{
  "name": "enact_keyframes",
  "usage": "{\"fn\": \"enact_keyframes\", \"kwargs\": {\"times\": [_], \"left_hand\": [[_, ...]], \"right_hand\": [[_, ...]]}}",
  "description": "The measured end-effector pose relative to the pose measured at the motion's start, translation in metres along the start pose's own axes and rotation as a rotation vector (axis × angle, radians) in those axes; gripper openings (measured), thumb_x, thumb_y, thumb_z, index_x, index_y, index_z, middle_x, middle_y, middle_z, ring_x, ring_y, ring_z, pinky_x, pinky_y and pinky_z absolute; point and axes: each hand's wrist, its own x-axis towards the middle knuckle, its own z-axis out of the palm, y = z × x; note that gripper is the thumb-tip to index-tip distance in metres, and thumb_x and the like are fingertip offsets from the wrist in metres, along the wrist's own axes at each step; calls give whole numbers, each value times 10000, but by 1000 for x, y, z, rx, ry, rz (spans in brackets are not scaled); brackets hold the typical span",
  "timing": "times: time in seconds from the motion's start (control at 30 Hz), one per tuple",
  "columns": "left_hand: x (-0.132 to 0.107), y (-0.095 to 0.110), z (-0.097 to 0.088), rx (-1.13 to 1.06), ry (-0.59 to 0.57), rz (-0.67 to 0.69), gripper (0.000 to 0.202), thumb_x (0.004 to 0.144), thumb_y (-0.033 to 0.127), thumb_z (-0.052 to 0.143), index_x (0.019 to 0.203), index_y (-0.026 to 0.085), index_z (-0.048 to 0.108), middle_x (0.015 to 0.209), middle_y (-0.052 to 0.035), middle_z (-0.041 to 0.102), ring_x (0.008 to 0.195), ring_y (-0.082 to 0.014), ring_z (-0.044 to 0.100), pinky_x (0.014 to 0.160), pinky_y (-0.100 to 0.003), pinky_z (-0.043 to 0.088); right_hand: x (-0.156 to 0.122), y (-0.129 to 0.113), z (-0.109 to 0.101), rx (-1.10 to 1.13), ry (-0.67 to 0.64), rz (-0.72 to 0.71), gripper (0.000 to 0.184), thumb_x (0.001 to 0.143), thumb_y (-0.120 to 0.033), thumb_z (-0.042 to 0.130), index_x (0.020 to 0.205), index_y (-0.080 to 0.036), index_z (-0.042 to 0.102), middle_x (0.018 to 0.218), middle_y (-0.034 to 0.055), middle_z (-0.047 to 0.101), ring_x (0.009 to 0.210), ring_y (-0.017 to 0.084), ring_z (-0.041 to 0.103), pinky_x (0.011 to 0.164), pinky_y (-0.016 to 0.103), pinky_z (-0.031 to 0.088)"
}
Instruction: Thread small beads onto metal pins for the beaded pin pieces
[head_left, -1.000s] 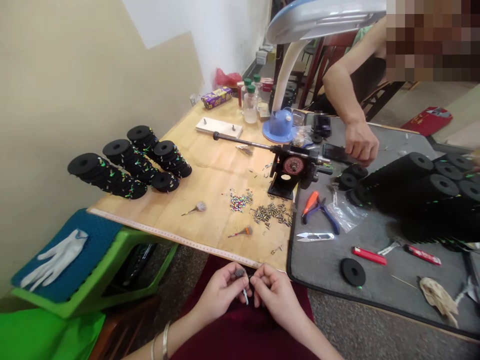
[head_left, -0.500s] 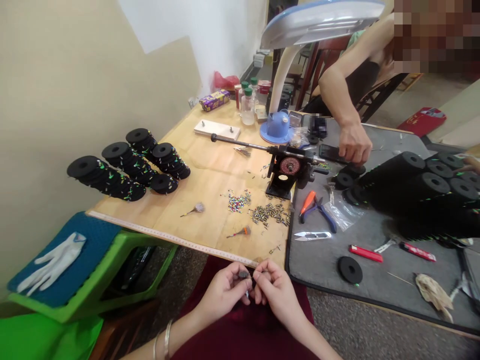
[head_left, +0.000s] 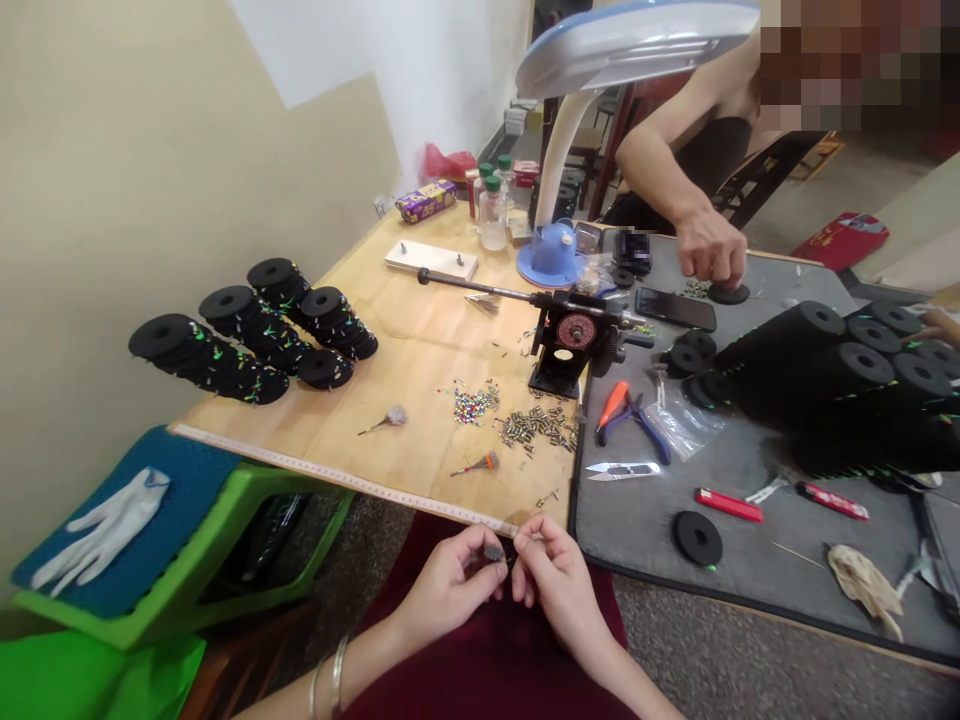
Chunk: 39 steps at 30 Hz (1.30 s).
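Just off the table's front edge, my left hand (head_left: pixel 454 580) is closed, with a small dark grey tuft (head_left: pixel 493 552) pinched between thumb and finger. My right hand (head_left: pixel 551 570) is beside it, thumb and forefinger pressed together. Whatever lies in that pinch is too small to make out. On the wood in front lie an orange-banded bristly tuft (head_left: pixel 487 461) and a greyer tuft (head_left: pixel 396 415). Behind them are a heap of small metal pieces (head_left: pixel 538 428) and a scatter of coloured beads (head_left: pixel 475 402).
A black hand-cranked winder (head_left: pixel 566 345) stands mid-table near a blue lamp (head_left: pixel 553 252). Black foam spools (head_left: pixel 232 335) are stacked left. Pliers (head_left: pixel 637 425), snips (head_left: pixel 622 470) and a foam disc (head_left: pixel 697 538) lie on the grey mat. A co-worker's hand (head_left: pixel 712 245) reaches in opposite.
My right fingertips have shifted slightly, and the tuft in my left hand shows more clearly. The co-worker's hand has moved back from the phone, and a black disc now shows beneath it.
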Motion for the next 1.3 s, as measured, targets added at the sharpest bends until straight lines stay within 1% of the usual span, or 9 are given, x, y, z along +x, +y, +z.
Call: {"fn": "enact_keyframes", "kwargs": {"times": [0.3, 0.47, 0.57, 0.73, 0.83, 1.03, 1.13, 1.23, 1.3], "left_hand": [[-1, 0, 0, 28, 12, -5, 161, 745, 262, 606, 699, 171, 481, 575, 22, 539, 534, -106, 509, 551, -233, 419], [0, 2, 1, -14, 28, -6, 178, 687, 221, 649, 706, 174, 478, 622, 38, 518, 529, -104, 527, 548, -233, 427], [1, 1, 1, 15, 25, 1, 132, 721, 225, 606, 703, 175, 485, 564, 35, 529, 501, -106, 500, 526, -228, 411], [2, 0, -1, 119, 95, 61, 95, 723, 209, 599, 668, 162, 537, 574, 21, 529, 550, -114, 478, 572, -227, 400], [2, 1, -1, 162, 143, 76, 111, 709, 231, 631, 653, 152, 579, 612, -1, 559, 598, -130, 491, 596, -228, 397], [2, 4, -2, 233, 191, 61, 186, 701, 322, 667, 650, 148, 631, 541, 8, 544, 508, -109, 419, 508, -217, 334], [1, 8, -3, 175, 199, 96, 195, 688, 340, 685, 690, 156, 621, 568, 19, 533, 525, -103, 414, 518, -211, 344], [-1, 10, -2, 39, 196, 93, 223, 698, 351, 678, 783, 162, 598, 679, 3, 559, 584, -111, 452, 558, -215, 377], [-1, 10, -2, -18, 195, 59, 240, 735, 380, 640, 812, 161, 578, 657, 16, 522, 555, -102, 427, 525, -213, 358]], "right_hand": [[0, -1, -1, -27, 15, -41, 335, 822, -517, 540, 775, -203, 432, 381, -109, 438, 331, 65, 334, 386, 174, 240], [0, 2, -2, -80, 20, -99, 290, 867, -474, 502, 802, -205, 418, 398, -122, 405, 345, 63, 315, 409, 179, 255], [0, 2, 0, -121, 22, -127, 286, 878, -472, 488, 799, -207, 414, 414, -123, 387, 353, 64, 308, 408, 179, 249], [0, 2, 1, -137, -9, -125, 310, 866, -501, 488, 785, -213, 410, 458, -119, 340, 374, 67, 279, 390, 181, 206], [0, 3, -2, -223, -38, -131, 295, 865, -475, 505, 770, -203, 441, 505, -96, 350, 425, 76, 297, 421, 191, 239], [-2, -8, -6, -398, -41, -220, 222, 870, -379, 508, 765, -184, 513, 610, -45, 433, 550, 104, 380, 531, 209, 326], [-2, -15, -7, -500, -70, -225, 164, 830, -336, 553, 789, -179, 576, 544, -65, 378, 507, 100, 341, 490, 205, 291], [-2, -19, -6, -574, -100, -240, 161, 802, -262, 548, 669, -176, 576, 490, -74, 339, 464, 86, 297, 451, 202, 250], [-2, -19, -5, -594, -95, -264, 176, 774, -208, 528, 600, -180, 531, 478, -73, 337, 447, 80, 292, 437, 200, 235]]}}
